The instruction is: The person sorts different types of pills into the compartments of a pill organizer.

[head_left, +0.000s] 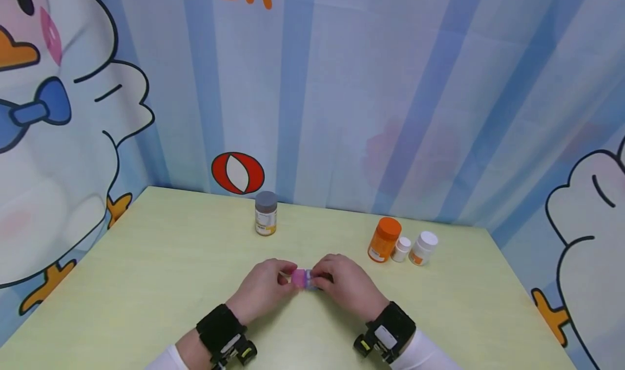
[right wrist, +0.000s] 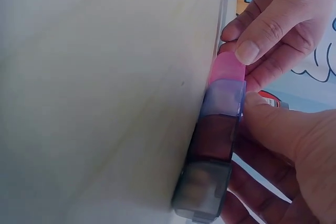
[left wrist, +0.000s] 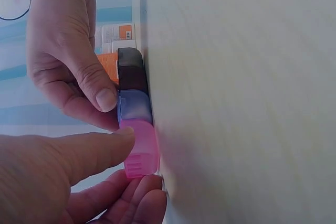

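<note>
A small pill organizer point(head_left: 299, 279) lies low over the table between the two hands. Its joined compartments are pink, translucent blue, dark red-brown and smoky grey, best seen in the right wrist view, where the pill organizer point(right wrist: 212, 137) runs lengthwise along the tabletop. My left hand point(head_left: 261, 286) pinches the pink end, thumb on one side and fingers around the other. At the blue and darker compartments, my right hand point(head_left: 349, 283) grips with its thumb and fingers. In the head view, that hand hides most of the darker end.
A grey-capped bottle point(head_left: 266, 214) stands at the back of the table point(head_left: 195, 240). To the right, an orange bottle point(head_left: 383, 240), a small white bottle point(head_left: 401, 249) and a larger white bottle point(head_left: 423, 248) are grouped together. Behind the table hangs a striped cartoon curtain point(head_left: 332, 99).
</note>
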Demonstrator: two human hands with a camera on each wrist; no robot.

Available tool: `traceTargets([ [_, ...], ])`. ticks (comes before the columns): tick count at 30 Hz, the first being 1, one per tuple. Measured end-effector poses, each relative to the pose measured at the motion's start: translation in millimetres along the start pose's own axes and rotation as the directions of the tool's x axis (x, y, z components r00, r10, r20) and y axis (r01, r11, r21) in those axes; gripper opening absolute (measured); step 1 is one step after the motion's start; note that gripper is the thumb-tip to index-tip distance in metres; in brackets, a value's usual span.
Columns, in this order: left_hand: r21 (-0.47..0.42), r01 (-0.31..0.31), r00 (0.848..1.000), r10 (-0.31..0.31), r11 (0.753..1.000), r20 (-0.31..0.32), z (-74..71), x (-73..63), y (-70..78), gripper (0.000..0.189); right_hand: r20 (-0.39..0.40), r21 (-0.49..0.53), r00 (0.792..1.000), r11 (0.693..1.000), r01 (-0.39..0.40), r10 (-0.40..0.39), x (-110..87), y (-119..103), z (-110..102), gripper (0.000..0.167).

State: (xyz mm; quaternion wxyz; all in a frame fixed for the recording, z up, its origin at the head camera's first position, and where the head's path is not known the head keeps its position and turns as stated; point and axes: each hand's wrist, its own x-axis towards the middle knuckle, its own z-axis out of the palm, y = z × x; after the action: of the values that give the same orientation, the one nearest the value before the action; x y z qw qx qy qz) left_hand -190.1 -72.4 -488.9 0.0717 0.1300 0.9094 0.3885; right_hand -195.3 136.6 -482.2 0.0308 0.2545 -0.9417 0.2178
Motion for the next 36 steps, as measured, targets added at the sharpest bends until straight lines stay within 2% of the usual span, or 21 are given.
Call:
traceTargets([
  [8,0.009,-0.008,1.0,0.008,1.0,-0.006,-1.5,-0.9,2.2,0.041,-0.054,-0.129,0.994,0.987,0.092,-0.1,-0.4,-7,1,0.01],
  [22,-0.015,0.018,0.999,-0.018,1.0,0.027,-1.4,-0.4,1.1,0.044,-0.029,-0.123,0.997,0.99,0.071,-0.076,-2.1,-4,1,0.013],
  [29,0.009,-0.017,0.999,0.017,1.0,0.049,-3.3,3.2,-4.3,0.053,0.049,-0.102,0.994,0.989,0.102,-0.098,3.5,-2,-1,0.028],
  [36,0.005,-0.031,0.997,0.031,0.999,0.073,-5.2,5.2,-5.7,0.046,0.135,-0.107,0.984,0.985,0.133,-0.118,17.0,-7,-2,0.04],
])
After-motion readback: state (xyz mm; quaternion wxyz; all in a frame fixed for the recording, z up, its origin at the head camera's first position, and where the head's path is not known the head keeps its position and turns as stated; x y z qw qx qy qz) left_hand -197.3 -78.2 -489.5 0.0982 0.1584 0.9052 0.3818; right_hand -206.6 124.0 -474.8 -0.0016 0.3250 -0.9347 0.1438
